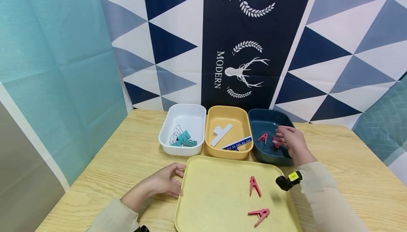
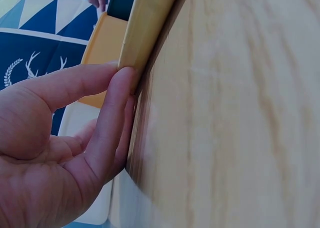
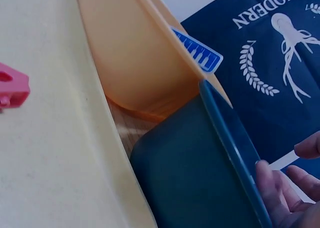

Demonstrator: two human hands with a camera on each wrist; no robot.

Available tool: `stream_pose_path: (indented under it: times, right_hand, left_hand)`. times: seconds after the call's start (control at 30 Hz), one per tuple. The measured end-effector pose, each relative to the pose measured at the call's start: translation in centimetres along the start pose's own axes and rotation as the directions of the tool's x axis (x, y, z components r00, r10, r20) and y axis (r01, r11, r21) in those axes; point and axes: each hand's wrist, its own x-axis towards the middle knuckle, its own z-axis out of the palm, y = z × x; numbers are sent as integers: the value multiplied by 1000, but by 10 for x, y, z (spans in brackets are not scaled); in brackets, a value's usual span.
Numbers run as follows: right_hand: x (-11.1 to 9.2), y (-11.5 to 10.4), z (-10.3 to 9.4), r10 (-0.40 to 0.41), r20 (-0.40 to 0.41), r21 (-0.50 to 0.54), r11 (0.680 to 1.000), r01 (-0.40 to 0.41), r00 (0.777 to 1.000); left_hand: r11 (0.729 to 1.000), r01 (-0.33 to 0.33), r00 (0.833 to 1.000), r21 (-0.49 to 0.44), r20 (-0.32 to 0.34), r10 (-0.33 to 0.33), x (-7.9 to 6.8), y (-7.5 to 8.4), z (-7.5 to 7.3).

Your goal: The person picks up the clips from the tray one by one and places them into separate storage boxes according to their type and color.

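Observation:
My left hand (image 1: pixel 165 180) touches the left rim of the yellow tray (image 1: pixel 216 189), with its fingertips against the edge in the left wrist view. Over the dark blue bin (image 1: pixel 265 117) is my right hand (image 1: pixel 290 140), its fingers loosely bent and apart. The right wrist view shows nothing between those fingers (image 3: pixel 272 188). One pink-red clothespin (image 1: pixel 263 138) lies in that bin; another clothespin (image 1: pixel 275 143) is partly hidden by the right fingers. Two more lie on the tray: an upper clothespin (image 1: pixel 254 186) and a lower clothespin (image 1: pixel 260 215).
A white bin (image 1: pixel 181 150) with several teal binder clips (image 1: pixel 182 138) stands at the back left. Beside it, the yellow-orange bin (image 1: pixel 227 153) holds a white clip (image 1: pixel 222 134) and a blue patterned clip (image 1: pixel 236 143). Wooden tabletop (image 1: pixel 127 147) surrounds the tray; a patterned cloth hangs behind.

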Motion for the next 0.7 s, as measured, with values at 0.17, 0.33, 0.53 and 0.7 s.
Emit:
stream_pose_path:
  times: [0.17,0.33,0.53,0.7]
  right_hand:
    - [-7,0,-1,-5,3,-26,1000,6,1000]
    - [-11,-1,-2,-14,24,-7,1000,15,1000]
    - [-21,-3,-3,-20,44,18,1000,19,999]
    - [-29,-9,0,-52,66,10,999,51,996]
  left_hand:
    - [1000,2,1000,2,-2,-2,1,0,0]
    - [1000,4,1000,5,-8,-4,1,0,0]
    - [1000,7,1000,3,-8,-7,2,0,1]
    - [1000,-2,1000,6,-2,2,1,-1,0]
